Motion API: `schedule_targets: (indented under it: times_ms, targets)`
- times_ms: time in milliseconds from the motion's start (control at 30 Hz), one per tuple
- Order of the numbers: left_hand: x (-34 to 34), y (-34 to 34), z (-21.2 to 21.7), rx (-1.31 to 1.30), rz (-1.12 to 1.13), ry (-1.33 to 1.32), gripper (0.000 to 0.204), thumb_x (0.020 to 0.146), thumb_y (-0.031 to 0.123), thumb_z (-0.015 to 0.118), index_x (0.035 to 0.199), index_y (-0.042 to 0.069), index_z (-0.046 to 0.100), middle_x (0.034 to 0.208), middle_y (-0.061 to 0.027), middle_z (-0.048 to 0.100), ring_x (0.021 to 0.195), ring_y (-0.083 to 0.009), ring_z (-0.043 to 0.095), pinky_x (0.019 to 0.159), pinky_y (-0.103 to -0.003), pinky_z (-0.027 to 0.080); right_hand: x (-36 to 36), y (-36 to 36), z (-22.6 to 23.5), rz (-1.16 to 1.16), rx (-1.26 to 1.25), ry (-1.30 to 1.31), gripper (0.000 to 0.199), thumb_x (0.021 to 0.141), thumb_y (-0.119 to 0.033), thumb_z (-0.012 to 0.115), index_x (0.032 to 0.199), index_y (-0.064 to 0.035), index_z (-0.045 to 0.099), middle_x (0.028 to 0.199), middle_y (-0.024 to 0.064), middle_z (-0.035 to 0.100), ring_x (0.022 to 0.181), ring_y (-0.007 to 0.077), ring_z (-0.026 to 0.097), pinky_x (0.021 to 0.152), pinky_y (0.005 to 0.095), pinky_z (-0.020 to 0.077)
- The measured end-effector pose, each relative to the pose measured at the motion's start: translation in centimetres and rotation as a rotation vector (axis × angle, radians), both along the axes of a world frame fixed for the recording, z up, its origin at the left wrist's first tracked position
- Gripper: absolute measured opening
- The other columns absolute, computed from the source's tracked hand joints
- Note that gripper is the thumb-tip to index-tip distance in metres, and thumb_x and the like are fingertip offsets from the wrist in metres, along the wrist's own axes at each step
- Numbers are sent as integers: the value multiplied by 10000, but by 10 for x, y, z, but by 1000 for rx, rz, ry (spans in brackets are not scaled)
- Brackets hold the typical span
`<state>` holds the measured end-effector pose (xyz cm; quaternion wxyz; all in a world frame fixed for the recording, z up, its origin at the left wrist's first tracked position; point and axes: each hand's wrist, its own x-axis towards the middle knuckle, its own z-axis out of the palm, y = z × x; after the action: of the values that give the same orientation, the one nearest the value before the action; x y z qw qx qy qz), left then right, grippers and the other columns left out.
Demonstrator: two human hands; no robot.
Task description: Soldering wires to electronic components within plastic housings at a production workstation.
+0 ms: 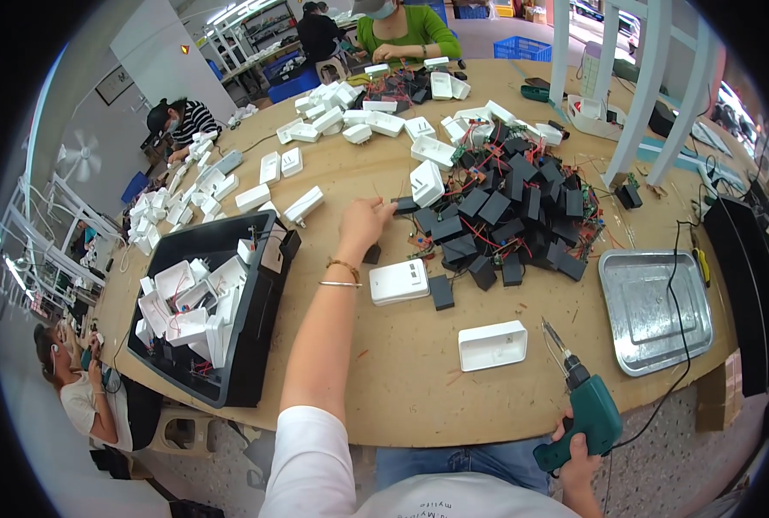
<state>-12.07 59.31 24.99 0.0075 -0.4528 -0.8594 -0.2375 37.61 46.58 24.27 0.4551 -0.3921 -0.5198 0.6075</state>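
My left hand (pixel 365 221) is stretched over the middle of the table, its fingers closed at the end of a small black rectangular block (pixel 405 205) at the left edge of a pile. That pile holds many black blocks (pixel 494 207) with red wires and green circuit boards. My right hand (pixel 579 459) grips a green pistol-shaped soldering gun (pixel 595 413), its tip pointing up and away over the table's near edge. Between the hands lie an empty white plastic case (pixel 492 345), a closed white case (pixel 399 282) and a loose black block (pixel 441 292).
A black bin (pixel 268 302) of white cases and wired parts stands at left. At right lie a metal tray (pixel 656 312), the gun's cord and a white post frame (pixel 630 95). White cases (pixel 328 108) cover the far side, where a person in green (pixel 410 34) sits.
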Motion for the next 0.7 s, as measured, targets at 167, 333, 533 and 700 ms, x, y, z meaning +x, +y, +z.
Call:
schedule_targets:
  times_ms: [167,333,533,700]
  targets:
    - [33,23,11,149,-72,5,334,819,325,673,1030,68,705,928,-171,674,903,-324,644,771,-421,501,4,1,-7,-17,19,-38,504,898,-387,583,1151,45,529,862,107,581,742,162,549,721,309,459]
    - [23,11,15,259,-60,-95,274,831,255,656,952,14,702,825,-180,671,774,-314,651,696,-390,496,4,1,-4,7,24,-48,499,901,-385,578,1152,43,531,854,104,581,741,163,545,720,312,454]
    - [25,-55,41,663,-99,-709,248,932,198,604,1039,-12,683,808,-14,646,687,-64,542,615,-217,437,3,0,-3,33,45,-32,521,892,-404,587,1156,42,534,884,102,578,740,153,544,682,296,446]
    - [96,-126,91,538,-160,-869,217,936,153,597,1051,-22,653,850,-39,667,674,-59,524,629,-189,428,3,4,-7,16,63,9,581,879,-469,600,1155,38,545,875,92,576,737,151,548,653,277,443]
